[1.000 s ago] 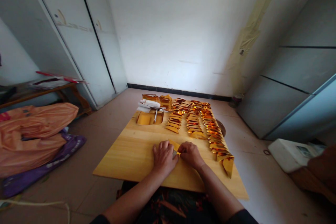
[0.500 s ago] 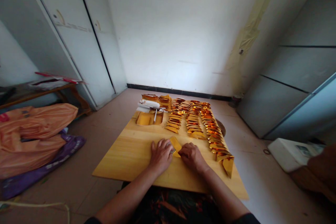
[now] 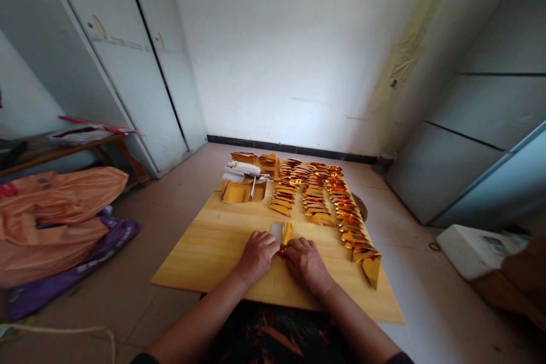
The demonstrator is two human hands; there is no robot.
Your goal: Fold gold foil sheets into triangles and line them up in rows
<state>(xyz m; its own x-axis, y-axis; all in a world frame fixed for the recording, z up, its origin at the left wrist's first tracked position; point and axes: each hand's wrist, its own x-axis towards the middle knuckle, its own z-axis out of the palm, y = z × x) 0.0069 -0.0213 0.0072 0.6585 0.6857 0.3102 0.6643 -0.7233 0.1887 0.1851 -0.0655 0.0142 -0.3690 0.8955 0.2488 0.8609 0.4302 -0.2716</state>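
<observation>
A small sheet of gold foil paper (image 3: 287, 233), partly folded with a pale grey-white strip along its left side, lies on the wooden board (image 3: 205, 244) in front of me. My left hand (image 3: 259, 250) pinches its near left edge, fingers closed. On the near right edge, my right hand (image 3: 305, 260) has its fingers closed on the same paper. Fingertips hide the paper's near end. Beyond my hands stand rows of folded gold paper pieces (image 3: 315, 196), overlapping one another. Another folded piece (image 3: 372, 270) lies at the board's right side.
Flat gold sheets (image 3: 236, 192) and a white roll-like bundle (image 3: 243, 168) lie at the board's far left. An orange cloth or bag (image 3: 63, 199) and a purple bag (image 3: 85, 270) are on the left. A white box (image 3: 473, 247) sits on the floor to the right.
The gold paper has turned from slanted to nearly straight, and its pale strip now shows. Both hands have shifted nearer to me, and their fingertips have come close together at its near end.
</observation>
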